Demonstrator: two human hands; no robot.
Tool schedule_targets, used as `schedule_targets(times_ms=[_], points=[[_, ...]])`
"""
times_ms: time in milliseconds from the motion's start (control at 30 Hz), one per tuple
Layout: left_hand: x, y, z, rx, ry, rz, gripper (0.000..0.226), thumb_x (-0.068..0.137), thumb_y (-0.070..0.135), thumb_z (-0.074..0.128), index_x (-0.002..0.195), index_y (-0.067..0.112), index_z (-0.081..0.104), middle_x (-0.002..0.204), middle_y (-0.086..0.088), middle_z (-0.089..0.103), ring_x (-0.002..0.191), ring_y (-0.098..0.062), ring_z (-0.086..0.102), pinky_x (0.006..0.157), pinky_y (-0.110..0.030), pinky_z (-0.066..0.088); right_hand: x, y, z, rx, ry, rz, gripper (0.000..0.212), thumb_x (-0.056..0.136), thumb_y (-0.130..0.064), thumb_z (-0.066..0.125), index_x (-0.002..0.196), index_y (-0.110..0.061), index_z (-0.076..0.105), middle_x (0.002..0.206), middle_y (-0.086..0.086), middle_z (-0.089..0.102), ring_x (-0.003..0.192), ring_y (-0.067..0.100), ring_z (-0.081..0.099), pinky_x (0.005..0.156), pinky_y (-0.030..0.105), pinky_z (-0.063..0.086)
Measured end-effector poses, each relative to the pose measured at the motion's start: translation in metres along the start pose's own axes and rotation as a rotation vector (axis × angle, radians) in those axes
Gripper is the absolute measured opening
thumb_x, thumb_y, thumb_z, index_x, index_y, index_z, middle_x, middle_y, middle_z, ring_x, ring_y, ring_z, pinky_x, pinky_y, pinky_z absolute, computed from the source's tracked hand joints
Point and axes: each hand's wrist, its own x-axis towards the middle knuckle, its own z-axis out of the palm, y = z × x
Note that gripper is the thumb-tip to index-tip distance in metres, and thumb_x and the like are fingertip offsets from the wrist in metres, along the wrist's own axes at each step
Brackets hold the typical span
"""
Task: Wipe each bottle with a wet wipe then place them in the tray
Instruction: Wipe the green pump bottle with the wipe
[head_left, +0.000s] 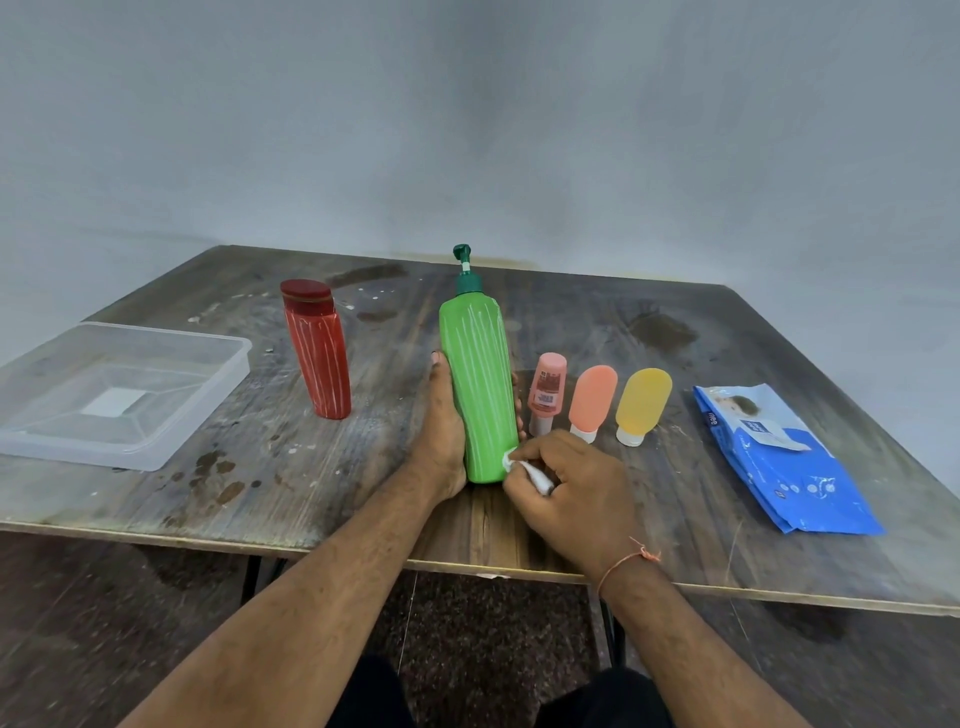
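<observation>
Head view: left hand grips the upright green bottle at mid-bench, likely to steady it, while right hand pinches a wipe against its base; tray sits far left of it.

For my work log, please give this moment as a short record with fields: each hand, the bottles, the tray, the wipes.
left hand: left hand grips the tall green plastic pump bottle, upright on the worn wooden table
right hand: right hand pinches a white wet wipe against the green bottle's lower side
waiting bottles: red ribbed bottle; small pink labelled tube; salmon squeeze tube; yellow squeeze tube
tray: clear plastic tray, far left, no bottle inside
wipes: blue wet-wipe pack, far right
</observation>
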Motion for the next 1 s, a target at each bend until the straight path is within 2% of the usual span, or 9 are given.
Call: schedule_targets(times_ms=[133,233,300,367,467,600,767,900,1000], points=[[0.0,-0.002,-0.001,0.024,0.009,0.027,0.105,0.087,0.091,0.027,0.121,0.0,0.069,0.094,-0.022,0.071,0.077,-0.031,0.069,0.075,-0.04,0.059,0.002,-0.003,-0.002,0.065,-0.012,-0.061,0.011,0.091,-0.023,0.077,0.1,-0.024,0.083,0.098,-0.013,0.076,0.089,0.004,0.07,0.075,0.029,0.058],[-0.003,-0.002,0.001,0.059,0.014,0.038,0.103,0.083,0.093,0.032,0.114,0.004,0.073,0.095,-0.022,0.072,0.077,-0.033,0.069,0.077,-0.043,0.058,-0.001,-0.006,-0.005,0.051,-0.058,-0.081,0.008,0.085,-0.023,0.08,0.093,-0.025,0.081,0.092,-0.015,0.075,0.081,0.003,0.068,0.069,0.03,0.057],[-0.004,-0.002,0.003,0.089,0.037,0.045,0.099,0.085,0.091,0.029,0.11,0.006,0.073,0.092,-0.019,0.072,0.076,-0.03,0.069,0.075,-0.041,0.058,-0.002,-0.004,-0.003,-0.001,-0.028,-0.04,0.005,0.083,-0.025,0.08,0.088,-0.024,0.078,0.088,-0.015,0.073,0.075,0.006,0.066,0.065,0.034,0.056],[-0.005,-0.001,0.004,0.113,0.057,0.05,0.099,0.083,0.088,0.028,0.113,0.005,0.071,0.093,-0.018,0.073,0.078,-0.029,0.07,0.077,-0.041,0.058,0.0,-0.002,-0.001,-0.018,0.006,-0.019,0.005,0.086,-0.025,0.078,0.091,-0.024,0.078,0.091,-0.013,0.074,0.079,0.006,0.067,0.067,0.035,0.057],[-0.003,-0.001,0.002,0.124,0.082,0.035,0.106,0.077,0.094,0.033,0.12,0.004,0.07,0.099,-0.019,0.074,0.083,-0.03,0.071,0.079,-0.042,0.059,0.001,-0.004,-0.003,0.037,-0.011,-0.069,0.009,0.09,-0.023,0.077,0.099,-0.024,0.082,0.097,-0.013,0.075,0.086,0.004,0.07,0.073,0.03,0.058],[-0.003,-0.001,0.003,0.113,0.066,0.008,0.105,0.074,0.096,0.035,0.114,0.005,0.07,0.092,-0.017,0.073,0.076,-0.029,0.07,0.071,-0.04,0.058,-0.003,-0.007,-0.004,0.063,-0.088,-0.119,0.007,0.085,-0.023,0.079,0.092,-0.025,0.08,0.091,-0.014,0.074,0.079,0.006,0.069,0.066,0.035,0.057],[-0.005,0.001,0.005,0.109,0.085,0.018,0.101,0.078,0.091,0.032,0.116,0.005,0.069,0.092,-0.016,0.074,0.078,-0.028,0.07,0.074,-0.039,0.058,0.0,-0.007,-0.001,-0.074,0.031,-0.134,0.005,0.09,-0.023,0.076,0.095,-0.022,0.079,0.094,-0.009,0.074,0.079,0.011,0.069,0.068,0.032,0.058],[-0.003,0.0,0.002,0.123,0.08,-0.006,0.108,0.074,0.098,0.034,0.115,0.005,0.069,0.091,-0.017,0.073,0.076,-0.028,0.07,0.072,-0.038,0.058,-0.004,-0.009,0.0,-0.029,-0.051,-0.204,0.008,0.09,-0.023,0.076,0.096,-0.023,0.081,0.096,-0.011,0.075,0.083,0.013,0.071,0.069,0.036,0.059],[-0.001,0.0,0.002,0.12,0.079,-0.013,0.111,0.072,0.1,0.035,0.12,0.005,0.069,0.095,-0.017,0.073,0.078,-0.028,0.07,0.073,-0.04,0.057,-0.004,-0.009,0.0,-0.097,-0.011,-0.196,0.004,0.087,-0.023,0.076,0.089,-0.024,0.079,0.088,-0.011,0.072,0.075,0.013,0.068,0.063,0.037,0.056]])
